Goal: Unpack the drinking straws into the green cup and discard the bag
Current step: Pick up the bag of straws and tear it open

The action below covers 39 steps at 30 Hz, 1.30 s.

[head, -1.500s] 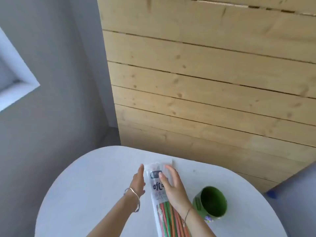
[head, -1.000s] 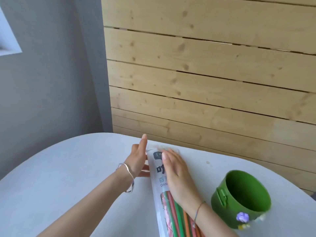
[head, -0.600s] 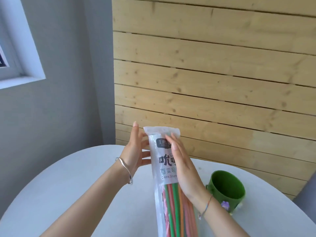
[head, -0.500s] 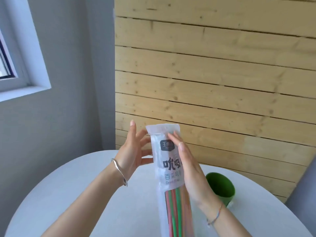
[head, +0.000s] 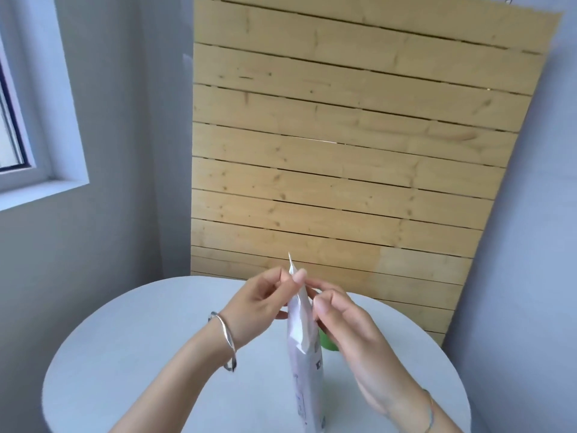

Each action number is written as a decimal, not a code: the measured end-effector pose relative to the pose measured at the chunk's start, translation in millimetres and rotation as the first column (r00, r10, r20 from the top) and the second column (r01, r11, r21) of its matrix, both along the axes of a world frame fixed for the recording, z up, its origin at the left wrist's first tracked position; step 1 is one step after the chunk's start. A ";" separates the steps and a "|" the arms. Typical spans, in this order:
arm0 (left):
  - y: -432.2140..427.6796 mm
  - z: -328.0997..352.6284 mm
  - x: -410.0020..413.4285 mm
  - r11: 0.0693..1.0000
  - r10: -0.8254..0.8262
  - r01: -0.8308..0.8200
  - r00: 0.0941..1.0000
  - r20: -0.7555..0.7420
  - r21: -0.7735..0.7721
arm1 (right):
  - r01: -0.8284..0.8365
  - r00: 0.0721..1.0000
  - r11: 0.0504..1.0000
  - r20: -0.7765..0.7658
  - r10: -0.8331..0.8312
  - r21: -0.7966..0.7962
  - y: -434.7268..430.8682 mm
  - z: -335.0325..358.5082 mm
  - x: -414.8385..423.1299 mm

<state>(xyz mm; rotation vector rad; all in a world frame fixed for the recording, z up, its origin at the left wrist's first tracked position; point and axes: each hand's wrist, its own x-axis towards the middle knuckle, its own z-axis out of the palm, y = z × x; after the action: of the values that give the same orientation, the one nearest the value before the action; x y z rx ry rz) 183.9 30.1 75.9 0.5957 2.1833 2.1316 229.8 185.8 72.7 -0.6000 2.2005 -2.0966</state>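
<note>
I hold the white plastic bag of straws (head: 304,354) upright above the table, turned edge-on toward the camera, so the straws inside are hidden. My left hand (head: 259,303) pinches the bag's top edge from the left. My right hand (head: 343,326) pinches the same top edge from the right, thumb and fingers closed on the plastic. Only a small part of the green cup (head: 326,342) shows on the table behind the bag, below my right hand.
The round white table (head: 131,354) stands against a pale wooden slat panel (head: 359,151). A grey wall with a window (head: 18,120) is on the left, and another grey wall is on the right.
The bag was lifted off the table and stood upright. It has turned from label-facing to edge-on, and both hands have moved up to pinch its top edge. The view tilted upward.
</note>
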 end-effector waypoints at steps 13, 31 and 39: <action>35.8 -20.9 29.6 0.989 0.113 -0.137 0.934 -0.338 -0.048 | 0.108 0.992 0.994 0.061 -0.108 -0.005 13.7 16.8 30.1; 42.1 -25.0 43.6 0.980 0.154 -0.121 0.964 -0.215 0.160 | 0.147 0.989 0.959 -0.048 -0.139 0.243 16.7 17.8 35.4; 31.8 -23.5 47.9 0.952 0.226 -0.177 0.956 -0.185 0.249 | 0.264 0.964 0.963 0.016 -0.266 0.061 11.0 18.3 22.5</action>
<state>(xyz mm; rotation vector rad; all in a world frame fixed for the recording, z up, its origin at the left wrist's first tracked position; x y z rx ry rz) 231.8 61.9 52.5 0.6657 2.2022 2.5645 252.3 196.9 91.0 -0.2869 2.4377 -2.1320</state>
